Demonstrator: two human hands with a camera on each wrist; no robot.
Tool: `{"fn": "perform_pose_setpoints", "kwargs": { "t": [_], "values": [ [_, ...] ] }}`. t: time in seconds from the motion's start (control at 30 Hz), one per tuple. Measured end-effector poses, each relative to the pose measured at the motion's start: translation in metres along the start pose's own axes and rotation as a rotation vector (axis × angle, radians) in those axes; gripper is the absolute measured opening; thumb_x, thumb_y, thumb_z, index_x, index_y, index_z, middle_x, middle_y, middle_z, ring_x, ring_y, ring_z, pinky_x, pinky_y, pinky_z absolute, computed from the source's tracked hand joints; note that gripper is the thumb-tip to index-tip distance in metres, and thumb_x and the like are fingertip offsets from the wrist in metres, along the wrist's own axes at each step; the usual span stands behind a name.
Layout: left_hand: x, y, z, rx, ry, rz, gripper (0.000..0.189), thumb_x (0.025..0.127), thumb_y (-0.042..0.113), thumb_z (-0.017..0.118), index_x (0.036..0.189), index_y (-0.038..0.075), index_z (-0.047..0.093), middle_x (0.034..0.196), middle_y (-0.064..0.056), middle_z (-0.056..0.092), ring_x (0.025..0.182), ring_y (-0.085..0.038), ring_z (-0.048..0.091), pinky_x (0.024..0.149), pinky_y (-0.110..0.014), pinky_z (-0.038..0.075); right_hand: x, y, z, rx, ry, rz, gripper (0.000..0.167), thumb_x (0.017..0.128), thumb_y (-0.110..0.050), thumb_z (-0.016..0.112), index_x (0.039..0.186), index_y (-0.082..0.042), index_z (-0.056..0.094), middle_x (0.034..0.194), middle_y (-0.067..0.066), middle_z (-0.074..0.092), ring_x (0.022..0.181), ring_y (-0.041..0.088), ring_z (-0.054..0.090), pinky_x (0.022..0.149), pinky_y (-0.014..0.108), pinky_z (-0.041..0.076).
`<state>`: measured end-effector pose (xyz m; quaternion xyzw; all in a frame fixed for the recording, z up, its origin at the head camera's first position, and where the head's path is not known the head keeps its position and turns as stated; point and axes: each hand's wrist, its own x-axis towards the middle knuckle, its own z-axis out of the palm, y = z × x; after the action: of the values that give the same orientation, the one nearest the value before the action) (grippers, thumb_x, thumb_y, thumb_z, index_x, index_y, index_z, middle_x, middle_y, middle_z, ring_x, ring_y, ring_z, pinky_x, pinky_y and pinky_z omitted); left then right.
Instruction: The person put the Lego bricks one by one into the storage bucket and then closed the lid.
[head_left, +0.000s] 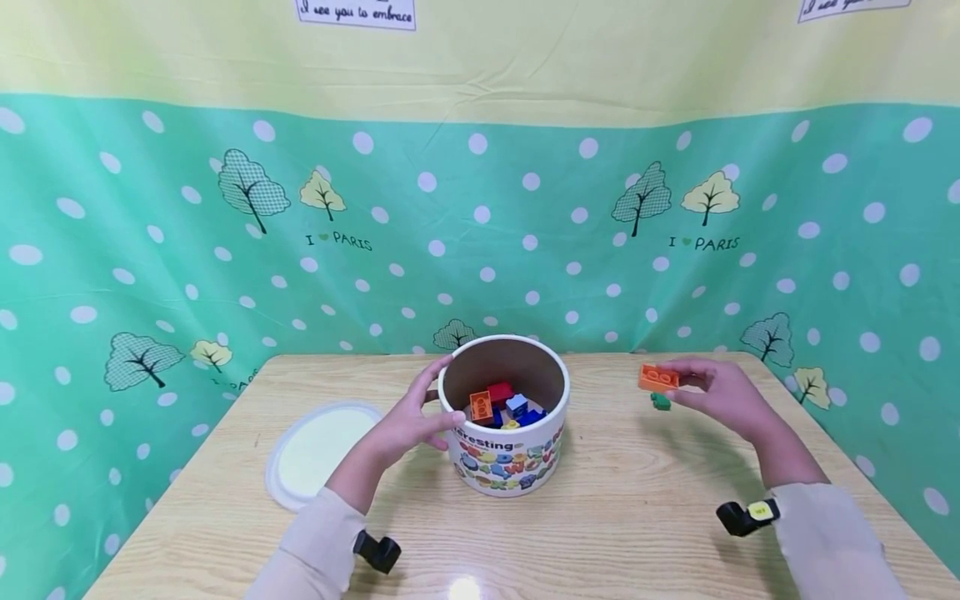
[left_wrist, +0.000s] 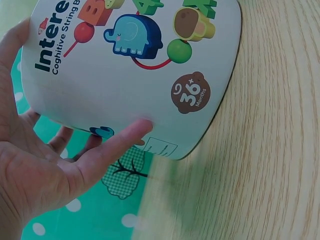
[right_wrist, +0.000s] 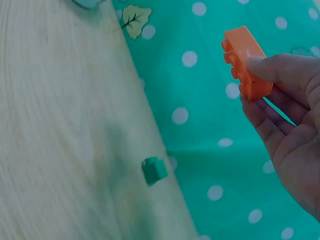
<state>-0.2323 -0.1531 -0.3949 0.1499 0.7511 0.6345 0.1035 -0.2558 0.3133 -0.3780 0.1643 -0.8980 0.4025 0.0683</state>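
A round white tub (head_left: 502, 458) with printed letters and pictures stands upright on the table. My left hand (head_left: 408, 421) holds its left side, the thumb at the front rim and the other fingers spread round the wall. Inside the tub lie an orange brick (head_left: 482, 407), a red brick (head_left: 500, 393), a light blue brick (head_left: 517, 406) and darker blue ones. Over the right part of the table, my right hand (head_left: 723, 396) pinches another orange brick (right_wrist: 250, 65) between thumb and fingers. Below that brick, a small green brick (right_wrist: 154, 170) lies near the table's far edge.
A white round lid (head_left: 322, 450) lies flat on the wooden table (head_left: 615, 533), left of the tub and beside my left forearm. Behind the table hangs a green and yellow curtain (head_left: 555, 275) with dots and trees, also running along both sides.
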Motion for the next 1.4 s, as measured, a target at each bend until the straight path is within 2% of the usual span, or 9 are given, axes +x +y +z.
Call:
{"fn": "perform_pose_setpoints", "kwargs": {
  "t": [0.23,0.33,0.5,0.73,0.97,1.2,1.4],
  "values": [
    [0.000,0.001,0.000,0.001,0.002,0.005,0.086,0.084,0.024,0.075,0.151,0.042,0.024,0.157,-0.010,0.016,0.138,-0.042,0.026,0.068,-0.050,0.058,0.005,-0.021,-0.003,-0.013,-0.031,-0.059,0.044,0.088,-0.024,0.074,0.127,-0.006,0.064,0.121,0.013,0.064,0.101,0.006,0.060,0.083,0.017,0.050],
    [0.000,0.001,0.000,0.000,0.001,0.005,0.086,0.084,0.025,0.076,0.151,0.041,0.024,0.157,-0.009,0.016,0.138,-0.042,0.025,0.069,-0.050,0.058,0.007,-0.031,-0.004,-0.010,-0.039,-0.074,0.043,0.088,-0.023,0.075,0.126,-0.007,0.065,0.123,0.014,0.063,0.101,0.008,0.061,0.080,0.018,0.051],
    [0.000,0.000,-0.001,0.000,-0.004,0.008,0.087,0.083,0.029,0.078,0.151,0.041,0.024,0.157,-0.009,0.016,0.138,-0.043,0.025,0.069,-0.050,0.058,0.013,-0.048,-0.004,-0.010,-0.057,-0.112,0.042,0.087,-0.021,0.076,0.125,-0.006,0.066,0.123,0.014,0.062,0.103,0.019,0.063,0.080,0.019,0.052],
    [0.000,-0.001,-0.002,0.000,-0.003,0.006,0.085,0.084,0.026,0.076,0.150,0.042,0.024,0.157,-0.009,0.016,0.137,-0.042,0.026,0.070,-0.051,0.058,0.025,-0.071,-0.001,-0.049,-0.093,-0.157,0.042,0.084,-0.021,0.078,0.122,-0.008,0.068,0.117,0.010,0.065,0.097,0.021,0.064,0.081,0.026,0.054],
    [0.000,-0.002,-0.001,-0.002,-0.002,0.004,0.084,0.085,0.023,0.074,0.150,0.042,0.024,0.156,-0.010,0.017,0.137,-0.042,0.027,0.070,-0.052,0.058,0.038,-0.093,0.005,0.025,-0.149,-0.194,0.039,0.082,-0.015,0.080,0.119,-0.008,0.070,0.119,0.013,0.065,0.100,0.027,0.065,0.078,0.027,0.056],
    [0.000,-0.002,-0.001,0.002,-0.003,0.008,0.084,0.085,0.024,0.075,0.150,0.042,0.024,0.156,-0.009,0.017,0.137,-0.041,0.028,0.070,-0.052,0.058,0.051,-0.116,0.009,-0.033,-0.203,-0.259,0.037,0.083,-0.017,0.079,0.119,-0.010,0.071,0.118,0.007,0.066,0.104,0.023,0.064,0.088,0.037,0.054],
    [-0.001,0.000,-0.001,-0.004,-0.003,0.006,0.085,0.085,0.025,0.075,0.151,0.041,0.024,0.156,-0.010,0.017,0.138,-0.042,0.026,0.071,-0.053,0.058,0.066,-0.134,0.013,-0.040,-0.250,-0.292,0.037,0.081,-0.011,0.080,0.118,-0.008,0.071,0.114,0.006,0.068,0.097,0.021,0.064,0.089,0.044,0.053]
  ]
}}
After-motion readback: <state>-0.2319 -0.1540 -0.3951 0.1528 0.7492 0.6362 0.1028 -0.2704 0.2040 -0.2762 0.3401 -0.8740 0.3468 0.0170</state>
